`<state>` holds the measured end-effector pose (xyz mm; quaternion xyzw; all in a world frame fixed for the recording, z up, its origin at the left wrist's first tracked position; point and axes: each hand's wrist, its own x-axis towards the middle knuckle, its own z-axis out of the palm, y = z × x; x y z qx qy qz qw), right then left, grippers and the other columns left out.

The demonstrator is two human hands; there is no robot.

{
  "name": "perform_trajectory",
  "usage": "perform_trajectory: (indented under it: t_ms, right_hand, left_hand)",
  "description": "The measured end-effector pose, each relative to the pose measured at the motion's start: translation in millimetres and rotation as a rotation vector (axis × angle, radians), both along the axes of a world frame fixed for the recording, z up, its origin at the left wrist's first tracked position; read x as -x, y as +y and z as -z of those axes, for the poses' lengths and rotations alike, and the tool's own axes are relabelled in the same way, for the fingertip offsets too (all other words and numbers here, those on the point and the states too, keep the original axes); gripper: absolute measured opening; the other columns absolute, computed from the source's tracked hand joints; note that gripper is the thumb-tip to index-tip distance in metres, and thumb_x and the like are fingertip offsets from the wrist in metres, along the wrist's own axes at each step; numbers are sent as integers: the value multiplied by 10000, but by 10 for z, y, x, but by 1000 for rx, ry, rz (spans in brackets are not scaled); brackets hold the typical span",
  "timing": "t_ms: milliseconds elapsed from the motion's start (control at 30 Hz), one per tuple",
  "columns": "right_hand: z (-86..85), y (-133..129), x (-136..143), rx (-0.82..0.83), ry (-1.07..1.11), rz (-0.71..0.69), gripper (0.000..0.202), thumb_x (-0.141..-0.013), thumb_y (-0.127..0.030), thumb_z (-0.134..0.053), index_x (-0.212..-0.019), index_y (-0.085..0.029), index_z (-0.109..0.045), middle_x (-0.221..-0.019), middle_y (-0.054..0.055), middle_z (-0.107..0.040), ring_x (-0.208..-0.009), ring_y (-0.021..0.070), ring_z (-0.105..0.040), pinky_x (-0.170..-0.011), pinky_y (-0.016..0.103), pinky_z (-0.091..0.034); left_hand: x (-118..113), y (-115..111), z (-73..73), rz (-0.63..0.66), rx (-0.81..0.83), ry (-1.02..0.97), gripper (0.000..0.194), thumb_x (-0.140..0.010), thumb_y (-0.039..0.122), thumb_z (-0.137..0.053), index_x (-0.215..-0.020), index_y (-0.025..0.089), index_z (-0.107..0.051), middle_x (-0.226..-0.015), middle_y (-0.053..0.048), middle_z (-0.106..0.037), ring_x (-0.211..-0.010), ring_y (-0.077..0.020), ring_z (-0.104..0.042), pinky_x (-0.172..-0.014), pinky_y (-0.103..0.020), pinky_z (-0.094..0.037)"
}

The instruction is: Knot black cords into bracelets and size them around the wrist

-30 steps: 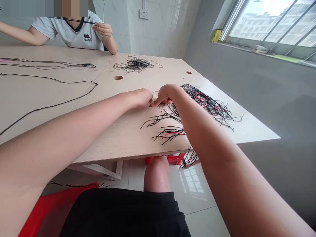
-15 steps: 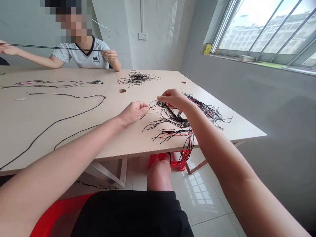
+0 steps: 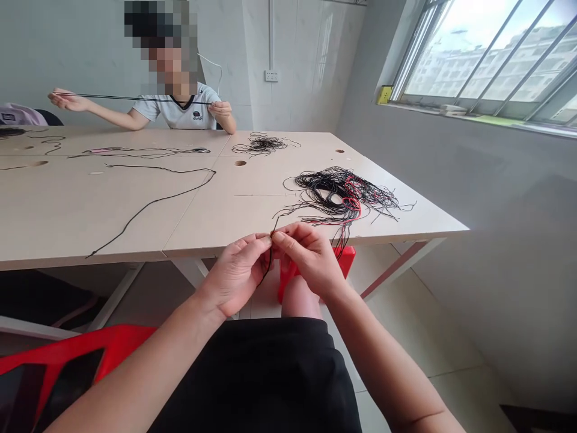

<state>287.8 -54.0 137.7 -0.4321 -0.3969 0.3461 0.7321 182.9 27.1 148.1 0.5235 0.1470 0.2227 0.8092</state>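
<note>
My left hand (image 3: 238,267) and my right hand (image 3: 311,252) meet over my lap, just in front of the table's edge. Between them is a thin black cord (image 3: 270,264), pinched by the fingertips of both hands. Its short end sticks up above the fingers, and the other part hangs down past my left palm. Fingers cover the spot where they grip it. Beyond my right hand, a bundle of black cords (image 3: 315,180) with a few red cords (image 3: 353,206) lies on the table, with some ends hanging over the edge.
A long black cord (image 3: 153,204) lies across the wooden table (image 3: 198,222) at left. Farther back is a loose black cord tangle (image 3: 261,144). Across the table a person (image 3: 180,114) stretches dark cords between two hands. A red stool (image 3: 345,258) stands beneath the table edge.
Both hands have come back from over the table toward my lap and joined on the cord. My right hand has left the bundle. The view has shifted left.
</note>
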Motion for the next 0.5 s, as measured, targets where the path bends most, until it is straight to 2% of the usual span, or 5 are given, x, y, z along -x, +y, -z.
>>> perform_trajectory:
  t_ms: [167, 300, 367, 500]
  right_hand:
    - [-36, -102, 106, 52, 183, -151, 203, -752, -346, -700, -706, -167, -616, -588, -43, -581, -447, 42, -484, -414, 156, -417]
    - [-8, -116, 160, 43, 192, -174, 200, -751, -348, -698, -702, -175, -611, -607, -35, -591, -450, 45, -477, -408, 158, -417]
    - [-1, -125, 184, 35, 154, -168, 194, -746, -358, -696, -730, -187, -605, -589, -46, -570, -443, 57, -474, -396, 175, -424]
    - [-8, -167, 224, 29, -16, -74, 161, -762, -328, -671, -736, -197, -581, -554, -56, -521, -438, 69, -459, -390, 190, -395]
  left_hand:
    - [189, -198, -43, -33, 241, -15, 98, -780, 187, -620, -785, 117, -689, -786, -52, -607, -726, -133, -537, -681, -252, -481]
    - [266, -274, -40, -76, 350, 5, 111, -755, 179, -638, -815, 118, -709, -801, -65, -621, -736, -144, -560, -707, -261, -509]
    - [278, -283, -24, -99, 325, 7, 97, -753, 183, -642, -790, 126, -711, -762, -55, -614, -706, -137, -550, -684, -253, -508]
    - [268, -288, 18, -138, 140, -2, 83, -747, 205, -670, -725, 132, -705, -711, -36, -605, -665, -113, -512, -616, -208, -471]
